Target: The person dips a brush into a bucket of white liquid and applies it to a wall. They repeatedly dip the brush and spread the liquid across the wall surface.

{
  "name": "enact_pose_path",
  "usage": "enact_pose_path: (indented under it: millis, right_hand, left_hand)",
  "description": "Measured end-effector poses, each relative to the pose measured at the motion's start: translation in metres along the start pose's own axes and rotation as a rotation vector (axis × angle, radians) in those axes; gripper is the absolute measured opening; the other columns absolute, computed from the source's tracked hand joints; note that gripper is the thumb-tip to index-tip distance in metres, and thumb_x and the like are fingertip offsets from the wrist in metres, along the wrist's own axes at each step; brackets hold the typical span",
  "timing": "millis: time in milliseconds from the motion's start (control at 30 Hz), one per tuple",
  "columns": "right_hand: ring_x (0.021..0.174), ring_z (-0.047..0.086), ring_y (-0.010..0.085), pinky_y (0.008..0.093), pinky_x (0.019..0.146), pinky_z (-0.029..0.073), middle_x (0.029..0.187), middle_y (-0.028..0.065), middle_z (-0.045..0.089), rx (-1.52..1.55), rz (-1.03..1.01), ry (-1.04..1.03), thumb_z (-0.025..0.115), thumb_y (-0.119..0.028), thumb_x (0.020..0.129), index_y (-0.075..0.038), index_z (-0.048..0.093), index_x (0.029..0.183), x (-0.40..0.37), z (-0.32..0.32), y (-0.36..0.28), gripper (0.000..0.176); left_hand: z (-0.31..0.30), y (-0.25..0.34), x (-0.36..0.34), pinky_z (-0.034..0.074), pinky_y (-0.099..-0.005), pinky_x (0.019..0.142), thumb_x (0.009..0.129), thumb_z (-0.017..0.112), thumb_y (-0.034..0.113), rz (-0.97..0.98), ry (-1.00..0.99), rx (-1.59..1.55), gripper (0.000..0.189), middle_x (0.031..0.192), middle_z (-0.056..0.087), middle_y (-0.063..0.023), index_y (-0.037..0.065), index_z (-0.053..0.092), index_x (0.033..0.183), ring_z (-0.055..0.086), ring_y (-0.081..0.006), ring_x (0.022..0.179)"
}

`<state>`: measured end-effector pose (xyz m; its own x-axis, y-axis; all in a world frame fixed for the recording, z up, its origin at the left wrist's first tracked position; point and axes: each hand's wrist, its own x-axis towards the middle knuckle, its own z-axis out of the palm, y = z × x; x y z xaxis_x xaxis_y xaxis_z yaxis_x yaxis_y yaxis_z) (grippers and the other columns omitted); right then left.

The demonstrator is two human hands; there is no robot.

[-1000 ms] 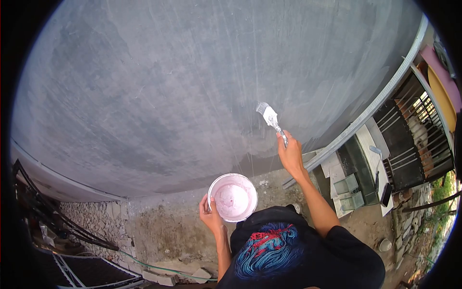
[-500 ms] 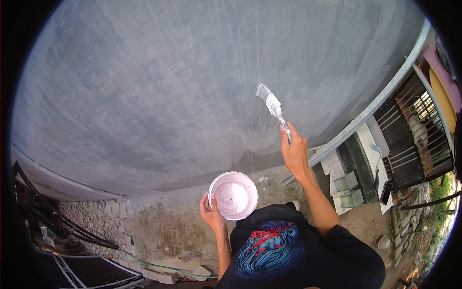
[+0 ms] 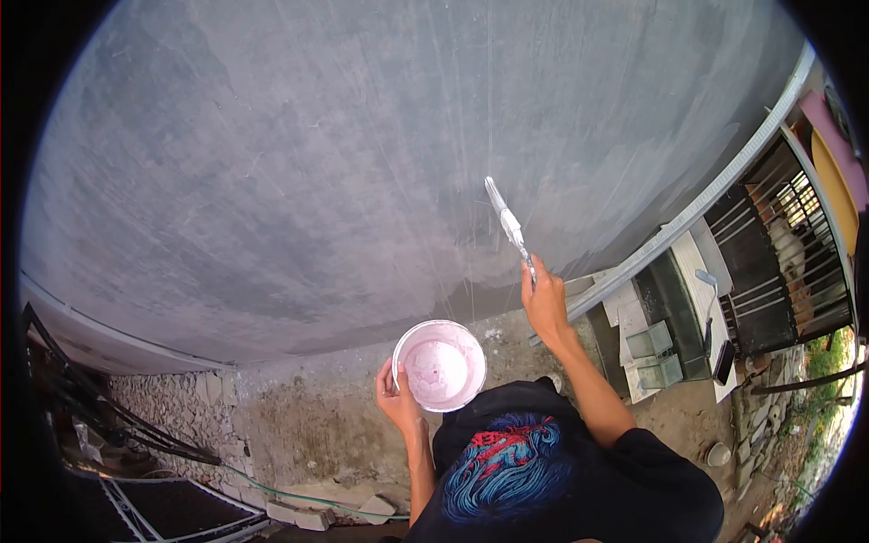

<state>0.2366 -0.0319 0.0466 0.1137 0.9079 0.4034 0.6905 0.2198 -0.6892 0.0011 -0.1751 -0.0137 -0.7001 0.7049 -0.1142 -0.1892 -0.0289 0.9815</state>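
Observation:
My right hand (image 3: 546, 303) grips the speckled handle of a paintbrush (image 3: 509, 224), whose ferrule and bristles are coated in white paint. Its bristles point up at the grey wall (image 3: 362, 163); the brush is turned nearly edge-on, and its tip appears to meet the surface. My left hand (image 3: 396, 398) holds a bucket (image 3: 412, 339) by its left rim, thumb inside and fingers around the outside. Pale pinkish-white paint (image 3: 439, 369) covers the bottom and smears the inner walls. The bucket is close in front of my dark shirt.
To the right, a light-coloured table (image 3: 697, 271) bears a glass-like box (image 3: 654, 348), a roller handle (image 3: 709, 335) and a phone-like dark object (image 3: 724, 360). Beyond stands a barred cage (image 3: 769, 253). A green hose (image 3: 308, 500) and loose blocks (image 3: 303, 516) lie at lower left.
My right hand has moved down with the paintbrush, and the brush has turned from its flat side towards its edge. The left hand and bucket have stayed almost in place.

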Motion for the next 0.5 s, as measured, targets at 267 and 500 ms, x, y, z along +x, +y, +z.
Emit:
enact_pose_path:
  millis: [267,500]
  right_hand:
    - [0.067,0.062,0.0467,0.0513,0.059,0.046,0.069,0.0280,0.061,-0.025,0.076,-0.042,0.053,-0.014,0.097,0.007,0.058,0.114,0.0005,0.0050,0.0030,0.028]
    - [0.065,0.061,0.0470,0.0514,0.058,0.045,0.065,0.0286,0.060,-0.004,0.102,-0.059,0.053,-0.014,0.097,0.008,0.059,0.110,-0.0043,0.0059,0.0045,0.027]
  left_hand:
    - [0.0022,0.0006,0.0041,0.050,-0.0301,0.090,0.094,0.065,0.012,0.015,-0.005,0.007,0.037,0.117,0.065,-0.0172,-0.006,0.055,0.124,0.063,-0.0187,0.103]
    - [0.0039,-0.0009,0.0050,0.050,-0.0304,0.090,0.094,0.065,0.012,0.012,-0.017,-0.001,0.037,0.117,0.065,-0.0177,-0.006,0.054,0.124,0.063,-0.0195,0.104]
